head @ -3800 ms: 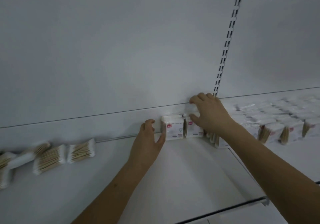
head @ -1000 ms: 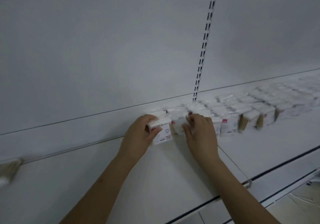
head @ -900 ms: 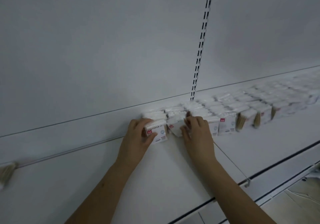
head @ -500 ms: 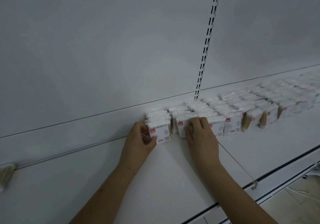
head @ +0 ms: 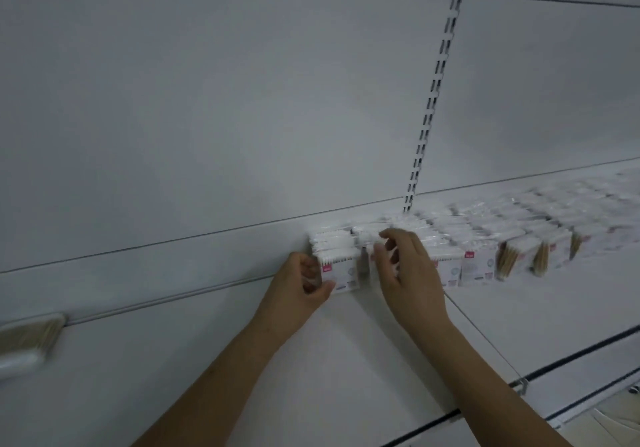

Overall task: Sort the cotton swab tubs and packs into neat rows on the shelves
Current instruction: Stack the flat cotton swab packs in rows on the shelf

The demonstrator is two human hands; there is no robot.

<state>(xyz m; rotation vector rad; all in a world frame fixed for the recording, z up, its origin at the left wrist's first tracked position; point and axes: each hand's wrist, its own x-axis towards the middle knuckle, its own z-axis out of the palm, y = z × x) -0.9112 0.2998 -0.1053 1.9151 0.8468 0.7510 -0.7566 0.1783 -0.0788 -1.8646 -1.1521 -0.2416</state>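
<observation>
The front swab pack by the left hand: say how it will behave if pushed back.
The front swab pack stands upright on a narrow base, so it may tip. It looks light, so the left hand should shift it easily. Its clear wrap probably slides readily on the smooth shelf.

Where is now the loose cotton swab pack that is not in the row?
In the head view the loose pack lies at the far left edge of the shelf, well apart from both hands.

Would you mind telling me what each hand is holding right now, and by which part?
The left hand pinches the front swab pack at its lower left edge. The right hand is blurred over the next pack; its hold cannot be told.
</observation>
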